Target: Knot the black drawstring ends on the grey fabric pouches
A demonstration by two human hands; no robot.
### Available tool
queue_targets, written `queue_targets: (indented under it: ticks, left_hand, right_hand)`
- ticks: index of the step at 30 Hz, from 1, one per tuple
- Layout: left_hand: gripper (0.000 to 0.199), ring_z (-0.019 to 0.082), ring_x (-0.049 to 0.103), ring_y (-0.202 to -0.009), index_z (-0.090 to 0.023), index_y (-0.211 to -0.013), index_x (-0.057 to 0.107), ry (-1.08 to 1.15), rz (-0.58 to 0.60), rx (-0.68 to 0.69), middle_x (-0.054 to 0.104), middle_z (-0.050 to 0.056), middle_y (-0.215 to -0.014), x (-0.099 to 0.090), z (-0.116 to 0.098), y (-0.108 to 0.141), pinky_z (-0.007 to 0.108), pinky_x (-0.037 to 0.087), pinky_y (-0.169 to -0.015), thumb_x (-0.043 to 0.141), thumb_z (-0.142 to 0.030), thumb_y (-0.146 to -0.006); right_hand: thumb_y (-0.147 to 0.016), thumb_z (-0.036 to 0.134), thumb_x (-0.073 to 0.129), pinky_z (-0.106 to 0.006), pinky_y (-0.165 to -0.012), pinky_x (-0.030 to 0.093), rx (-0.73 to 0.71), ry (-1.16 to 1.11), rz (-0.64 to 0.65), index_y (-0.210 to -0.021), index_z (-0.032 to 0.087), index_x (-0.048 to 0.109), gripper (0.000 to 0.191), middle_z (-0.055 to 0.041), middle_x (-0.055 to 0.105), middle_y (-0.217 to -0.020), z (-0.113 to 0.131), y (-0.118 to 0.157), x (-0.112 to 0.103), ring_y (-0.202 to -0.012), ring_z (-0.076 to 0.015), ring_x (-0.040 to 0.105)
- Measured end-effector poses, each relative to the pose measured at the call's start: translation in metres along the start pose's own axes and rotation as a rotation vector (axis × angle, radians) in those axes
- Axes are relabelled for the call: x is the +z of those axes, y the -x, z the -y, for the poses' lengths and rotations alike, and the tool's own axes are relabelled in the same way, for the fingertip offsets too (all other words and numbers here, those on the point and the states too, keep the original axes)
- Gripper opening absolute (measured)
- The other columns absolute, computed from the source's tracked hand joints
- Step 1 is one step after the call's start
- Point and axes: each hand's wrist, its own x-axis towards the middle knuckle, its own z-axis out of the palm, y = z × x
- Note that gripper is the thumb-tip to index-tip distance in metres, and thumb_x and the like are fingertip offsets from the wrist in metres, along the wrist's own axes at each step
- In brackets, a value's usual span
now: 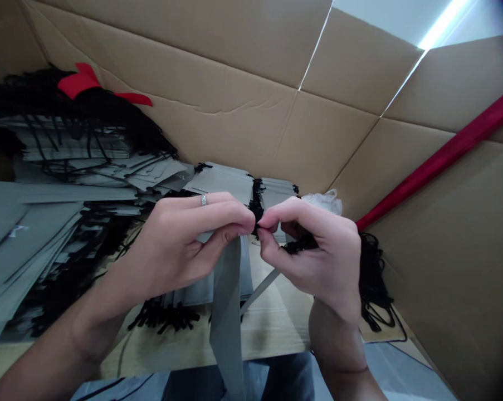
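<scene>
My left hand (pixel 193 239), with a ring on one finger, pinches the top edge of a grey flat piece (pixel 226 312) that hangs down past the table's front edge. My right hand (pixel 313 245) is closed close beside it, thumb and forefinger pinched on a thin black cord (pixel 257 224). The fingertips of both hands nearly meet. More black cord shows inside the curled fingers of my right hand. Where the cord joins the grey piece is hidden by my fingers.
Grey pieces with black cords lie stacked at the left (pixel 46 245) and behind my hands (pixel 224 181). A black cord bundle (pixel 374 273) lies at the right. Cardboard walls (pixel 234 89) surround the wooden table (pixel 276 328). A red strap (pixel 439 159) slants along the right.
</scene>
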Motion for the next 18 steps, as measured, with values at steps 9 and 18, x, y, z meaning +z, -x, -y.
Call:
queue_targets:
  ticks: [9,18]
  left_hand:
    - [0.016,0.016,0.083,-0.08,-0.028,-0.109,0.082,0.134,0.025,-0.113,0.089,0.0,-0.099,-0.004,0.004,-0.003,0.03,0.064,-0.068,0.074,-0.014,-0.111]
    - [0.008,0.017,0.084,-0.083,-0.022,-0.104,0.083,0.334,-0.038,-0.025,0.087,0.003,-0.095,0.002,0.015,-0.005,0.025,0.064,-0.072,0.084,-0.014,-0.107]
  right_hand:
    - [-0.089,0.003,0.078,-0.026,-0.062,0.059,0.102,-0.114,-0.012,-0.095,0.023,0.079,0.021,0.0051,0.08,-0.084,0.005,-0.001,0.0,-0.068,-0.0102,0.067]
    - [-0.085,0.003,0.083,-0.018,-0.057,0.053,0.263,-0.301,-0.007,-0.09,0.02,0.081,0.018,0.006,0.08,-0.081,0.007,-0.007,0.0,-0.064,-0.0059,0.062]
